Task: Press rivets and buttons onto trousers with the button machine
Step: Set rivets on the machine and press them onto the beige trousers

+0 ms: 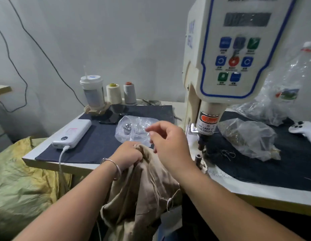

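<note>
Where the left hand (127, 156) grips, beige trousers (142, 192) bunched, frayed

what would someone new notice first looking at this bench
Probably the button machine, towering at the upper right with its panel of coloured keys. Next, the two hands at the table's near edge: the left hand grips the beige trousers, while the right hand hovers over a clear plastic bag holding shiny metal pieces.

Crumpled beige trousers (142, 197) hang off the table edge beside the cream button machine (226, 66).
</note>
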Motion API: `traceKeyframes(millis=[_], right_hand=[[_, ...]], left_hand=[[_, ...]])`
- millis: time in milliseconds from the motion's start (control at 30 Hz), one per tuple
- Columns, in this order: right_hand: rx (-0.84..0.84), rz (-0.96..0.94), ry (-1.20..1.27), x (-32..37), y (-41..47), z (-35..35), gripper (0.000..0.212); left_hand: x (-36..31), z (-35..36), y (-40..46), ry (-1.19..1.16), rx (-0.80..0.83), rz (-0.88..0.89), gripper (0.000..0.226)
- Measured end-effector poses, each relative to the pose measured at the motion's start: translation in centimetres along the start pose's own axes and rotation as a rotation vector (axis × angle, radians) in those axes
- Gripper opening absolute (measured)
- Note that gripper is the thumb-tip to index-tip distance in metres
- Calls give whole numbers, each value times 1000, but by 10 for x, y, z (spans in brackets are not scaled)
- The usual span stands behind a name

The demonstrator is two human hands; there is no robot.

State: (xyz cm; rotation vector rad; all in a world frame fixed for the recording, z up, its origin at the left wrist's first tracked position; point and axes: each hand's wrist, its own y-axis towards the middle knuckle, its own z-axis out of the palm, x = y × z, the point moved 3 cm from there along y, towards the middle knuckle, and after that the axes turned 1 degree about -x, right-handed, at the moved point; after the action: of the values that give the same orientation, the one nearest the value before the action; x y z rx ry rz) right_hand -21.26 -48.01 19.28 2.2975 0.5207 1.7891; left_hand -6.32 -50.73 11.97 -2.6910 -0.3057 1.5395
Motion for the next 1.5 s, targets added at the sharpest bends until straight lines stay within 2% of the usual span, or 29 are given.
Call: traceKeyframes(millis=[67,200,300,400,433,500,600,700,867,1033,1300,1500], right_hand=[[34,-97,-304,-5,41,26,25],[314,-112,-768,-34,103,75,34],[447,-48,-971,-53,126,106,28],[451,12,-1102,-65,138,118,36],[433,16,-1126,-65,140,119,37],[402,13,-1135,-64,141,118,31],[391,61,-1151,-61,142,117,4],[431,121,-1216,-63,146,117,23],[538,163,-1211,-60,145,122,27],[523,150,-1214,-63,144,126,31],[583,173,-1281,-60,143,125,29],[568,190,-1245,-63,143,125,33]], left_hand=[[2,0,0,-48,13,11,13],[5,0,7,-11,47,19,31],[8,-6,13,20,65,-1,11],[9,-6,21,57,109,-15,7],[8,-6,22,74,116,-20,2],[8,-6,22,81,128,-19,8],[9,-6,22,84,121,-30,3],[9,-5,20,66,117,-38,2],[8,-6,18,36,130,-51,6],[7,-6,17,33,135,-49,4],[10,-6,17,7,135,-59,26],[10,-7,18,11,120,-62,25]])
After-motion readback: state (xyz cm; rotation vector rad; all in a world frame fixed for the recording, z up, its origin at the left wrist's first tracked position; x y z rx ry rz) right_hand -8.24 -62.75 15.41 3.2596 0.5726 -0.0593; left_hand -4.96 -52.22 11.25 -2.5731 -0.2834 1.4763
